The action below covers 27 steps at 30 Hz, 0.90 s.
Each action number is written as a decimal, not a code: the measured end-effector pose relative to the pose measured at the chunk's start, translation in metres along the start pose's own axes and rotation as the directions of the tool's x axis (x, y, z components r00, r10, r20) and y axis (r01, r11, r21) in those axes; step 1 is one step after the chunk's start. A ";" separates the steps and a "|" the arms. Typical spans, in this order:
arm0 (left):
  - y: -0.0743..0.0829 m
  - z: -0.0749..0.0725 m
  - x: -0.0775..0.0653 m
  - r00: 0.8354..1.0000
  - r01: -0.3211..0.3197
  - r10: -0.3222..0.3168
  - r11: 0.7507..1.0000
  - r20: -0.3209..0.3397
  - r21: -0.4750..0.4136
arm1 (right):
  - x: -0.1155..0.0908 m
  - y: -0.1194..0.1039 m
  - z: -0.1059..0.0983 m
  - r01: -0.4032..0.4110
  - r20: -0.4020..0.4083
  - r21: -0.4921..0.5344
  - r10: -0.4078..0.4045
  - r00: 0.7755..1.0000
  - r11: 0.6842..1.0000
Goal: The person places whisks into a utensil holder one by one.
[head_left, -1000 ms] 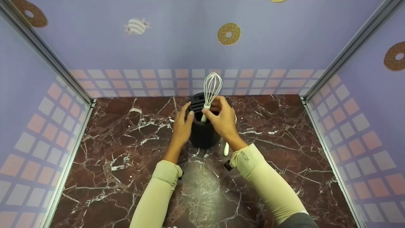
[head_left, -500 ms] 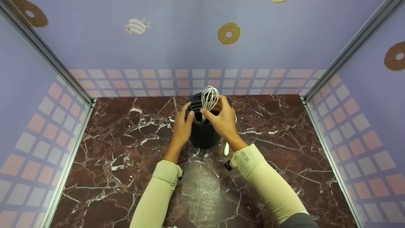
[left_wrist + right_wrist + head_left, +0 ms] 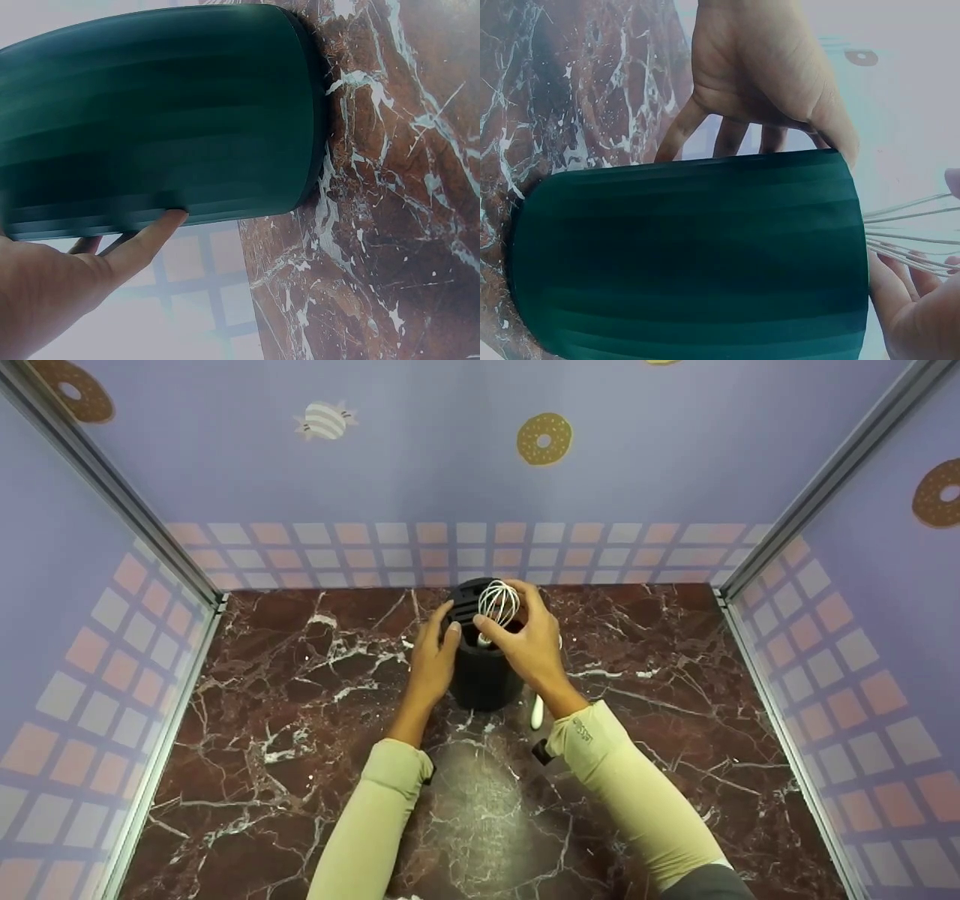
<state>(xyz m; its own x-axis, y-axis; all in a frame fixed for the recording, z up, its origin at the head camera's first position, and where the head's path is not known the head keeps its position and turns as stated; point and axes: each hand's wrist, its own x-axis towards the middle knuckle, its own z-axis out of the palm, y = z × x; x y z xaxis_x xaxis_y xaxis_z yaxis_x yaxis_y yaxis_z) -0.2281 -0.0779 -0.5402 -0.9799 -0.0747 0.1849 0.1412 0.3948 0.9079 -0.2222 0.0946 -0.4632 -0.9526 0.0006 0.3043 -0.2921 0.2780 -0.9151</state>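
A tall round utensil holder [image 3: 484, 679], black in the head view and dark green in the wrist views, stands upright near the back of the table. Its top has a slotted insert [image 3: 466, 604]. My left hand [image 3: 433, 656] holds the holder's left side, thumb near the rim and fingers reaching round the wall in the right wrist view. My right hand [image 3: 531, 649] is curled around the wire head of a white whisk [image 3: 499, 604], over the holder's opening. The whisk's handle points down inside, mostly hidden; its wires stick out past the rim in the right wrist view [image 3: 911, 232].
A white handle [image 3: 537, 712] of another utensil shows right of the holder, its other end mostly hidden behind my right hand. The marbled dark red table [image 3: 300, 795] is bounded by patterned walls [image 3: 420, 472] at the back and both sides.
The whisk has dropped down into the holder, its handle sinking from sight and its wire head now lower between my right fingers. Both hands have stayed nearly in place.
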 end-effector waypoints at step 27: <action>-0.002 0.000 0.000 1.000 0.004 -0.004 1.000 0.013 0.006 | -0.010 -0.030 0.000 -0.015 0.008 0.061 0.014 1.000 0.998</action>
<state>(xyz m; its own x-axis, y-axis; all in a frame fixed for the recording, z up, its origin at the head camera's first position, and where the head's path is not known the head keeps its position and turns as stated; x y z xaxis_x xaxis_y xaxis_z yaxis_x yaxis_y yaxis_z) -0.2287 -0.0789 -0.5415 -0.9822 -0.0648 0.1764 0.1363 0.4002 0.9062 -0.2039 0.0868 -0.4389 -0.9574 -0.0034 0.2888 -0.2825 0.2186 -0.9340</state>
